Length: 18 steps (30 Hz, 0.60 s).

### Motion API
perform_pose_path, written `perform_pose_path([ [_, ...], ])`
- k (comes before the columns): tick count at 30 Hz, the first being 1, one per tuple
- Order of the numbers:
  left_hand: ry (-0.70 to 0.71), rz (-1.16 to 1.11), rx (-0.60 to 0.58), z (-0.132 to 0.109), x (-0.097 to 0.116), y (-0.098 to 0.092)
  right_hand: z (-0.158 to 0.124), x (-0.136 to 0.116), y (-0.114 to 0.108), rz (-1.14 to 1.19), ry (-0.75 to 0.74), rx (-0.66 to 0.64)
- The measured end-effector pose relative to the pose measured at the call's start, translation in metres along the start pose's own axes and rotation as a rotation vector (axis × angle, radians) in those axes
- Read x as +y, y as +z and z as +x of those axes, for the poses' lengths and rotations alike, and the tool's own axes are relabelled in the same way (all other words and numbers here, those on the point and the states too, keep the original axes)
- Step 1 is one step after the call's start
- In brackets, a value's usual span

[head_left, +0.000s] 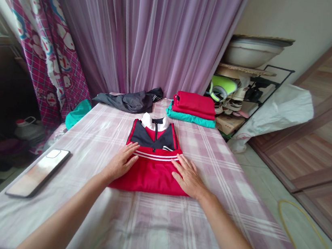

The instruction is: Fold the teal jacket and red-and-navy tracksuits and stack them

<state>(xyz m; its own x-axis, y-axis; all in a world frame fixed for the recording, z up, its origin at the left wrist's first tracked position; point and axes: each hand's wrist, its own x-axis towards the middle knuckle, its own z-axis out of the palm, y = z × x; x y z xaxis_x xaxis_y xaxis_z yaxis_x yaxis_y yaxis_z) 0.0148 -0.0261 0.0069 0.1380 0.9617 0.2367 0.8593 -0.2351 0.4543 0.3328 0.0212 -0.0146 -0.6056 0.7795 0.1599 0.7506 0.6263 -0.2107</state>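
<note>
A red and navy jacket [153, 176] with a white collar and a half-open look at the neck lies folded in the middle of the table, its striped hem across the front. My left hand [122, 161] rests flat on the jacket's left side, fingers spread at the white stripes. On the right side my right hand [186, 174] lies with fingers spread over the red cloth. Neither hand grips anything. Behind the jacket to the right, folded red cloth [194, 105] is stacked on folded teal cloth [191, 119].
Dark clothing [129, 100] lies crumpled at the table's back left. A phone [39, 173] lies near the left edge of the checked tablecloth [152, 229]. Purple curtains [141, 31] hang behind. A rack with shoes [232, 104] and a basin [251, 54] stands beyond the right corner.
</note>
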Motion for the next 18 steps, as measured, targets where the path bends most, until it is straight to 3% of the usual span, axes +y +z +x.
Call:
perform_pose_path([
  [4,-0.029,0.126,-0.021,-0.007,-0.005,0.002,0.006,-0.027,-0.002,-0.019,0.000,0.046],
  [6,-0.035,0.133,-0.032,-0.010,-0.009,0.008,0.009,-0.034,-0.001,-0.014,-0.050,0.008],
  [9,-0.007,0.044,-0.031,-0.014,-0.017,0.009,0.006,-0.025,-0.003,0.022,-0.109,-0.066],
  [12,0.014,-0.060,-0.040,-0.026,-0.027,-0.010,-0.011,0.001,-0.008,0.076,-0.153,-0.126],
  [14,0.031,-0.064,-0.124,-0.039,-0.034,-0.027,-0.027,0.019,-0.011,0.108,-0.170,-0.171],
  [18,0.102,0.045,-0.404,-0.059,-0.046,-0.053,-0.046,0.039,-0.013,0.132,-0.164,-0.193],
])
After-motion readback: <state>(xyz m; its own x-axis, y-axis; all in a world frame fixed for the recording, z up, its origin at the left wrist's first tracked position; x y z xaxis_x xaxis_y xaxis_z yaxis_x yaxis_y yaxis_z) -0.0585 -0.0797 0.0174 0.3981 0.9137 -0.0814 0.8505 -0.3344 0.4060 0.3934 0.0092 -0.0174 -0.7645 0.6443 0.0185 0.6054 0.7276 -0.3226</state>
